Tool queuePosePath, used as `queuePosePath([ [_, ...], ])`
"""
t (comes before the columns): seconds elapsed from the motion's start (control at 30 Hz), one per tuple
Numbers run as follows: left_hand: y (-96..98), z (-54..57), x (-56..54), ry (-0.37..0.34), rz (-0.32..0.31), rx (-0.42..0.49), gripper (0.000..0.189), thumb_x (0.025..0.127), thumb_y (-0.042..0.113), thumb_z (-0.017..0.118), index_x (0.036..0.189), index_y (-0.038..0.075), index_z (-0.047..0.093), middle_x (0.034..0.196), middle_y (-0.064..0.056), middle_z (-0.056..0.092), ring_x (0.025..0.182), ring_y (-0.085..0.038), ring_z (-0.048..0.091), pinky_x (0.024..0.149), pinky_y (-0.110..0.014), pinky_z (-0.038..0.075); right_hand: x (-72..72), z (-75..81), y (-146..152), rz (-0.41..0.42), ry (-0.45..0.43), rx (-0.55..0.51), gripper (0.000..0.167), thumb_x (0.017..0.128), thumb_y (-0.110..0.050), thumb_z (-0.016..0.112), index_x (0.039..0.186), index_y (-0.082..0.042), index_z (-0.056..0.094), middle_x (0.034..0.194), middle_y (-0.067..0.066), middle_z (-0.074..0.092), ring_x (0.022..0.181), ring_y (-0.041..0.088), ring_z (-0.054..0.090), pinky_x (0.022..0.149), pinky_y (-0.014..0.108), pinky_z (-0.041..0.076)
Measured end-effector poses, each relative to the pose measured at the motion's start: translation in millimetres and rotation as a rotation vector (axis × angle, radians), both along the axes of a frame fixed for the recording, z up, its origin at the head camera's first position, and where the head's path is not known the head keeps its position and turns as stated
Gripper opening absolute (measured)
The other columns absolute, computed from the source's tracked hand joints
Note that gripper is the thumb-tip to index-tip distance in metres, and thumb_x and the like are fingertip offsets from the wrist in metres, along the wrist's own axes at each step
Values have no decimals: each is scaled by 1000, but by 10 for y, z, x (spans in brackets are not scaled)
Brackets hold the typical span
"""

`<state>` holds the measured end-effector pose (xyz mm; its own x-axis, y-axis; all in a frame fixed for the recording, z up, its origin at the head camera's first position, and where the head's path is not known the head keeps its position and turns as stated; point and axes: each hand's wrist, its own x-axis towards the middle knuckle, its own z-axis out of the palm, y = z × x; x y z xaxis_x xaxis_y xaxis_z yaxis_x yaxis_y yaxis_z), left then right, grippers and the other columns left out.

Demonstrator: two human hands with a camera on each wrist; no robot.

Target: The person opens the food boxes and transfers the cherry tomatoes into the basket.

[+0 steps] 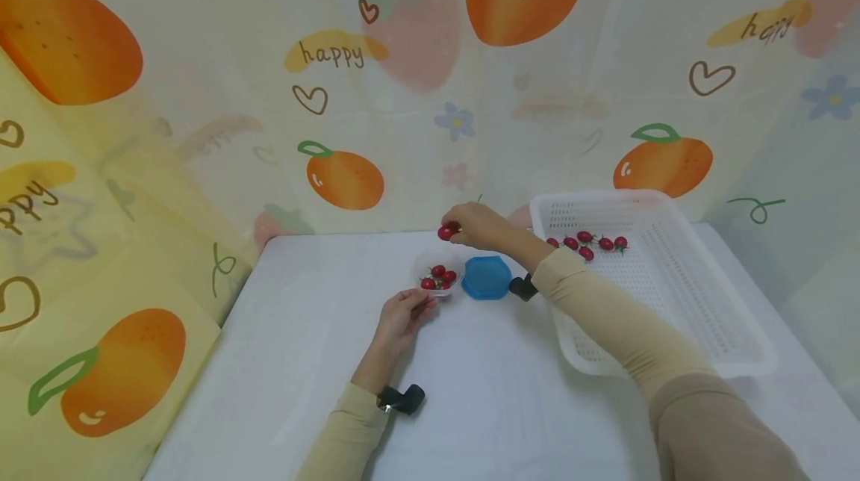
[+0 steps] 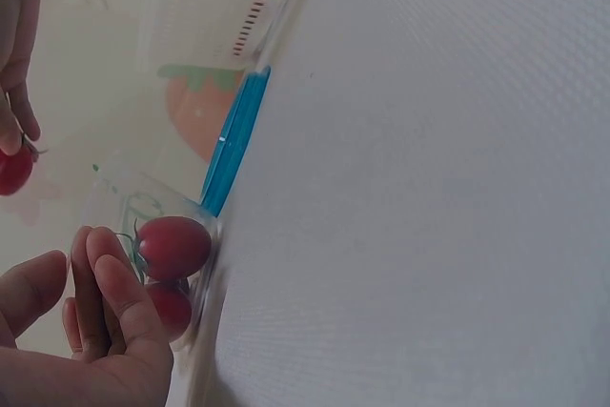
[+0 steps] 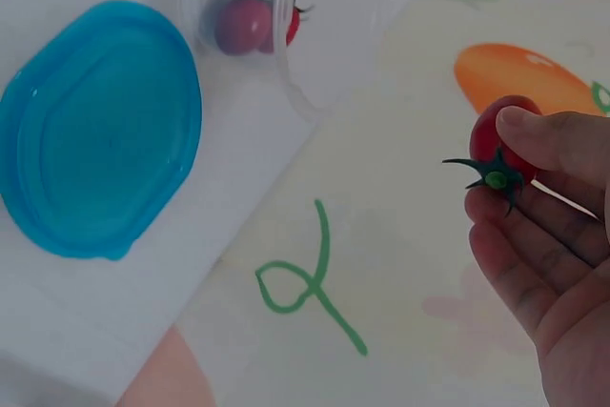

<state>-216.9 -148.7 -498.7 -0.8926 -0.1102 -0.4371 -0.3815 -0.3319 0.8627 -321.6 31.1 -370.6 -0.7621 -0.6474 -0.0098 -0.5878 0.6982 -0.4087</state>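
Observation:
My right hand (image 1: 480, 227) pinches a red cherry tomato (image 3: 505, 135) between thumb and fingers, raised above the far side of a clear plastic container (image 1: 419, 266). A green stem cap on that tomato shows in the right wrist view. Several cherry tomatoes (image 1: 439, 270) lie inside the container, which stands on the white table. At its near side is my left hand (image 1: 401, 317), fingers against or close to the wall and thumb held apart, as the left wrist view shows. A blue lid (image 1: 487, 278) lies flat just right of the container.
A white perforated basket (image 1: 672, 279) stands on the right of the table (image 1: 282, 361), with several cherry tomatoes (image 1: 584, 237) at its far left part. My right forearm crosses over the basket's left rim. A fruit-printed curtain (image 1: 416, 130) hangs behind the table.

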Motion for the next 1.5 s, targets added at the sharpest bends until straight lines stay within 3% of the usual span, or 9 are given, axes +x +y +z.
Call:
queuePosePath([
  [0.27, 0, 5, -4, 4, 7, -1, 31, 97, 15, 59, 124, 0, 53, 101, -6, 69, 91, -13, 70, 84, -22, 58, -56, 116, 189, -22, 34, -10, 36, 91, -16, 69, 125, -5, 63, 119, 13, 66, 108, 28, 63, 94, 36, 56],
  [0.67, 3, -7, -4, 1, -1, -6, 33, 98, 17, 59, 125, 0, 53, 102, -5, 69, 92, -14, 69, 90, -25, 56, -127, 231, 667, -127, 38, -70, 38, 89, -11, 70, 125, 0, 62, 119, 19, 66, 108, 32, 62, 94, 43, 55],
  [0.97, 3, 0, -3, 5, 6, 5, 32, 97, 16, 59, 125, 0, 54, 98, -4, 70, 89, -13, 70, 86, -23, 57, -224, 130, 1125, -247, -20, -79, 40, 92, -10, 66, 129, 1, 58, 121, 21, 64, 108, 34, 60, 96, 47, 54],
  [1.2, 2, 10, 5, 13, 8, 0, 32, 97, 16, 60, 124, 0, 55, 98, -4, 70, 88, -12, 70, 86, -23, 57, -207, 29, 1447, -346, -80, -54, 44, 92, -12, 64, 133, 1, 54, 126, 23, 61, 112, 37, 57, 101, 52, 50],
  [1.5, -4, -11, 5, 5, 9, -8, 28, 97, 16, 60, 121, 2, 56, 99, -4, 70, 88, -12, 70, 85, -23, 57, -222, -211, 1840, -417, -118, -20, 43, 91, -11, 64, 130, 5, 55, 120, 26, 62, 102, 37, 60, 99, 54, 49],
])
